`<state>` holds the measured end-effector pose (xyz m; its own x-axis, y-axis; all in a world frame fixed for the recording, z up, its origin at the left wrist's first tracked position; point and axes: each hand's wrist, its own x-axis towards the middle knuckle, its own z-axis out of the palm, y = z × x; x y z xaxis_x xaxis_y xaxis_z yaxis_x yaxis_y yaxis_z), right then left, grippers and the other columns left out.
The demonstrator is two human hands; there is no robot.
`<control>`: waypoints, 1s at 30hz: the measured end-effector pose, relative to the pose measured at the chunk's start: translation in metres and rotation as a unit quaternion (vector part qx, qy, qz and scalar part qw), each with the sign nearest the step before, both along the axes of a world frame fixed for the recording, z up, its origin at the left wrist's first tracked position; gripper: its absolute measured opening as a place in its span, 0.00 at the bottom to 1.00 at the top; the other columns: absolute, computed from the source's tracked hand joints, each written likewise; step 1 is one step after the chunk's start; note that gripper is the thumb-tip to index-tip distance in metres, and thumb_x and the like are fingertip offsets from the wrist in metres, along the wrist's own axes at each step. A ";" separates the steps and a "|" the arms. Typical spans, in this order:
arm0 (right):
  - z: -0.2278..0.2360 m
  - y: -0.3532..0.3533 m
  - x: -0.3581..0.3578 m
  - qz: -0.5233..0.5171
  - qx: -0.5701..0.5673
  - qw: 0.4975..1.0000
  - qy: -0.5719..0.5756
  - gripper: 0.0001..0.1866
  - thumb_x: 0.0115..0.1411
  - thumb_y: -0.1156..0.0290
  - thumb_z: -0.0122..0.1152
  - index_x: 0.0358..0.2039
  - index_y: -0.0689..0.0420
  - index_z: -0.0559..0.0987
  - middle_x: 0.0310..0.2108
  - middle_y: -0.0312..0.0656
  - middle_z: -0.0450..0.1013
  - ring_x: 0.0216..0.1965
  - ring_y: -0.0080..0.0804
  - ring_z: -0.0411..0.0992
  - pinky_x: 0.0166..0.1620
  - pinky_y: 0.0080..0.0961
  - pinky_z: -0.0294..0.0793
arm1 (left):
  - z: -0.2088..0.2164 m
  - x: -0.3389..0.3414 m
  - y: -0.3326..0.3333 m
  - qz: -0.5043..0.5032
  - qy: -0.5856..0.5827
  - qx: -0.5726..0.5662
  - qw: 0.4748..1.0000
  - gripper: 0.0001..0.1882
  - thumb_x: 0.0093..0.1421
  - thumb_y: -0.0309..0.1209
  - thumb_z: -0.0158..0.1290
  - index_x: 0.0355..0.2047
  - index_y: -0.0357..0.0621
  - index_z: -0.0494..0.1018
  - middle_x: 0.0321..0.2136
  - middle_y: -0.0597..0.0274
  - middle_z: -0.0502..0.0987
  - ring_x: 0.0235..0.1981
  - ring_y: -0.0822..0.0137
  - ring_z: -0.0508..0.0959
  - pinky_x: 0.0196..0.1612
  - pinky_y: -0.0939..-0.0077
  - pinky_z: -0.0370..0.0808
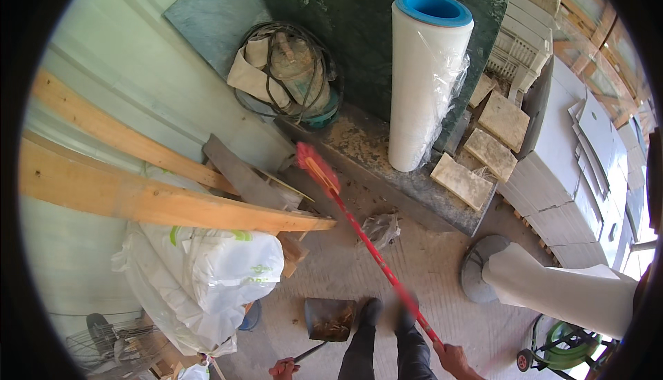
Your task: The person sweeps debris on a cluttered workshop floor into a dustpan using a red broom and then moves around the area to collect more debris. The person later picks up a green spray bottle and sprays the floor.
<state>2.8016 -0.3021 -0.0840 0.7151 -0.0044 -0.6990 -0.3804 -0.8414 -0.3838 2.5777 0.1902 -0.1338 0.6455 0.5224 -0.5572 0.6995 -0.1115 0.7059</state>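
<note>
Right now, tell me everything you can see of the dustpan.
The dustpan is a dark, roughly square pan holding brownish debris; whether it is metal or plastic is unclear. A slim dark handle runs from its near side toward the lower left, where the left hand grips it. The pan is low down, close beside the person's left shoe, its inside facing up. Whether its underside touches the floor cannot be told.

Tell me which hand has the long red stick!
The right hand: its fingers close around the long red stick. The left hand instead holds the dustpan's dark handle.
</note>
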 end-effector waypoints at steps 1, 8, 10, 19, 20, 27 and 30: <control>-0.023 0.016 0.026 0.007 0.006 1.000 -0.028 0.30 0.58 0.43 0.49 0.20 0.61 0.77 0.18 0.60 0.70 0.25 0.61 0.72 0.28 0.50 0.71 | -0.009 -0.006 0.007 -0.023 -0.002 0.014 1.000 0.11 0.61 0.31 0.51 0.42 0.38 0.71 0.30 0.62 0.76 0.28 0.72 0.78 0.31 0.80 0.78; -0.252 0.071 0.197 0.120 0.040 0.992 -0.019 0.35 0.58 0.34 0.39 0.31 0.55 0.80 0.30 0.57 0.74 0.37 0.56 0.73 0.41 0.47 0.71 | 0.003 0.010 -0.006 0.060 0.014 -0.079 0.995 0.14 0.61 0.31 0.49 0.45 0.37 0.69 0.37 0.58 0.75 0.34 0.66 0.78 0.42 0.71 0.77; -0.280 0.074 0.219 0.113 0.017 0.993 -0.014 0.35 0.56 0.32 0.40 0.34 0.53 0.80 0.33 0.55 0.75 0.39 0.53 0.74 0.43 0.45 0.71 | 0.015 0.009 -0.016 0.067 0.000 -0.074 0.995 0.15 0.62 0.33 0.49 0.46 0.37 0.68 0.41 0.58 0.73 0.37 0.64 0.77 0.42 0.68 0.77; -0.331 0.058 0.249 0.118 -0.101 0.987 -0.026 0.35 0.56 0.32 0.40 0.36 0.50 0.81 0.35 0.48 0.77 0.40 0.46 0.75 0.43 0.41 0.73 | 0.028 0.035 -0.033 0.045 0.000 -0.069 0.997 0.16 0.65 0.35 0.45 0.47 0.34 0.65 0.46 0.54 0.70 0.40 0.61 0.76 0.46 0.63 0.76; -0.326 0.059 0.237 0.111 -0.094 0.989 -0.027 0.35 0.56 0.32 0.40 0.36 0.51 0.80 0.35 0.48 0.77 0.40 0.46 0.75 0.43 0.41 0.73 | 0.029 0.037 -0.034 0.051 0.009 -0.076 0.996 0.16 0.65 0.35 0.45 0.46 0.34 0.65 0.46 0.54 0.70 0.40 0.61 0.76 0.46 0.63 0.76; -0.229 0.136 0.214 0.102 -0.044 0.993 0.025 0.34 0.58 0.35 0.40 0.36 0.54 0.80 0.37 0.53 0.76 0.42 0.50 0.74 0.45 0.43 0.72 | 0.031 0.020 -0.027 0.064 -0.006 -0.059 0.996 0.14 0.65 0.31 0.46 0.46 0.34 0.66 0.45 0.55 0.70 0.37 0.62 0.77 0.45 0.66 0.76; -0.249 0.110 0.232 0.128 -0.036 0.991 -0.006 0.35 0.58 0.35 0.40 0.34 0.56 0.80 0.32 0.54 0.76 0.38 0.54 0.75 0.43 0.43 0.74 | 0.030 0.022 -0.028 0.057 0.049 -0.038 0.996 0.14 0.64 0.31 0.46 0.46 0.35 0.67 0.43 0.55 0.71 0.37 0.64 0.77 0.44 0.69 0.76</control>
<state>3.0336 -0.1922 -0.3331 0.7081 0.1286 -0.6943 -0.1462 -0.9353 -0.3223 2.6002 0.1624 -0.1033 0.5241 0.5435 -0.6557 0.7711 0.0242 0.6363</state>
